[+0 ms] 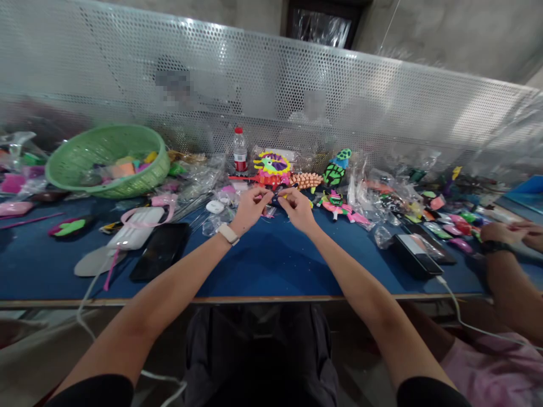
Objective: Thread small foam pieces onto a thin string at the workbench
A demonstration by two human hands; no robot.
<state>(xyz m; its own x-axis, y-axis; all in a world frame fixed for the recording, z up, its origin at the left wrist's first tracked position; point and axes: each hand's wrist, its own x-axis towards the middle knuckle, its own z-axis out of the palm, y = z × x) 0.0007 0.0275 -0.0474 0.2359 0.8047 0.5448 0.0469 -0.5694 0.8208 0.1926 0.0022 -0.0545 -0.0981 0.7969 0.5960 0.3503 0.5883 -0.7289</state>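
Observation:
My left hand (pixel 251 208) and my right hand (pixel 297 209) meet over the middle of the blue table, fingertips pinched close together. Between them is a small dark piece (pixel 275 200), mostly covered by the fingers; its kind cannot be made out. Just behind the hands lie a red clay figure (pixel 271 180), a yellow, purple and green frilled clay figure (pixel 272 164) and an orange bumpy clay figure (pixel 306 180). A green and black turtle-like figure (pixel 334 173) stands to the right, with a pink and green figure (pixel 336 204) in front of it.
A green basket (pixel 153 180) with colored clay packs stands at the left. A black phone (pixel 161 251), a white power bank (pixel 138 229), a bottle (pixel 240 151) and a black device (pixel 418 255) lie around. Plastic bags crowd the back. A co-worker's hand (pixel 500 233) is at right.

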